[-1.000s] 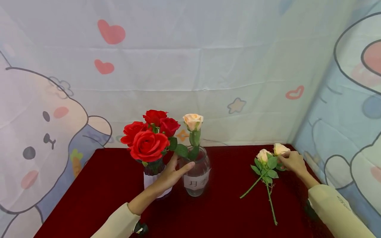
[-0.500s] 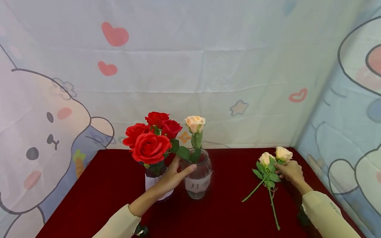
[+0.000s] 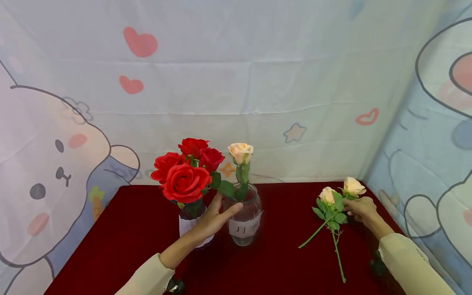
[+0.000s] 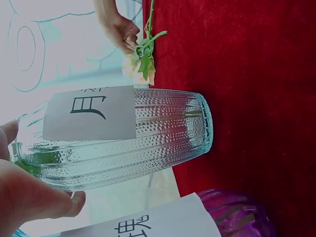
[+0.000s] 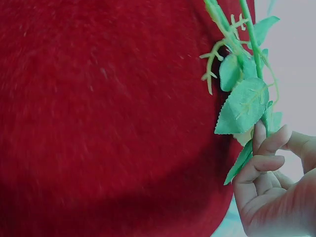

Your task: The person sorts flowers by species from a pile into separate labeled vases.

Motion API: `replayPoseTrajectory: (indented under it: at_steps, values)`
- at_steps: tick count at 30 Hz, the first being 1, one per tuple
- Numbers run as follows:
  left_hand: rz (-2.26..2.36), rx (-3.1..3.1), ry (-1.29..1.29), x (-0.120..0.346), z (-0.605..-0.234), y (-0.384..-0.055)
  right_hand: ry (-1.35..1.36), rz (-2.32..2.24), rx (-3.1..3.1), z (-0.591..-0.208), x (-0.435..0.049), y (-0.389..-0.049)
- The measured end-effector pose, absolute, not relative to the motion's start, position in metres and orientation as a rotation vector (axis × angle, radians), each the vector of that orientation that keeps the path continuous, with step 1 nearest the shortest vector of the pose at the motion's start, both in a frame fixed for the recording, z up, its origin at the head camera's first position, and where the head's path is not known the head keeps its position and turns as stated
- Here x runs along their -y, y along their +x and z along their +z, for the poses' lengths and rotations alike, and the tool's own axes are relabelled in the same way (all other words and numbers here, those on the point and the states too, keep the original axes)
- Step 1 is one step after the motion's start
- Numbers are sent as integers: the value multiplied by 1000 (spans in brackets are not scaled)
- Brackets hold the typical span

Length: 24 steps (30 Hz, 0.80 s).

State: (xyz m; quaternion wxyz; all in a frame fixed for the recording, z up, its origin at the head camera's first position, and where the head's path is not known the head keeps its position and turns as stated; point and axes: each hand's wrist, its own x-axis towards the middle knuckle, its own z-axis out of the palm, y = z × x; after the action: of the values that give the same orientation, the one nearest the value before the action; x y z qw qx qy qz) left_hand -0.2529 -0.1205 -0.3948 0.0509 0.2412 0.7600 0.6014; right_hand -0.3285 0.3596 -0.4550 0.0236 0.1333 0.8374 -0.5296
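Observation:
My left hand [image 3: 212,219] holds the clear ribbed glass vase [image 3: 254,205] by its upper part; in the left wrist view, fingers and thumb lie on opposite sides of the glass vase [image 4: 168,133]. One cream rose [image 3: 241,153] stands upright in it. At the right of the table, two cream roses lie with their stems crossed, the left bloom [image 3: 327,196] and the farther rose [image 3: 353,186]. Just below the farther bloom is my right hand [image 3: 363,209]. Its fingers pinch a green stem [image 5: 265,121] among leaves in the right wrist view.
Several red roses [image 3: 186,182] fill a dark purple vase [image 3: 192,209] with a white label, close to the left forearm. A dark red cloth [image 3: 280,254] covers the table. A printed curtain [image 3: 206,90] hangs behind it and at the sides.
My right hand has slid from the farther cream bloom down to its stem, and that bloom has shifted slightly. The left hand keeps its hold on the glass vase.

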Motion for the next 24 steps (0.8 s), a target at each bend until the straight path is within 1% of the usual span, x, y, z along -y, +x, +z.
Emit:
replayPoseTrajectory:
  at_steps: [14, 24]
  values:
    - [1819, -2321, 755, 121, -393, -254, 184, -1741, -2606, -421, -367, -316]
    - [1830, -2326, 721, 120, -395, -253, 26, -2048, -2567, -373, -355, -303]
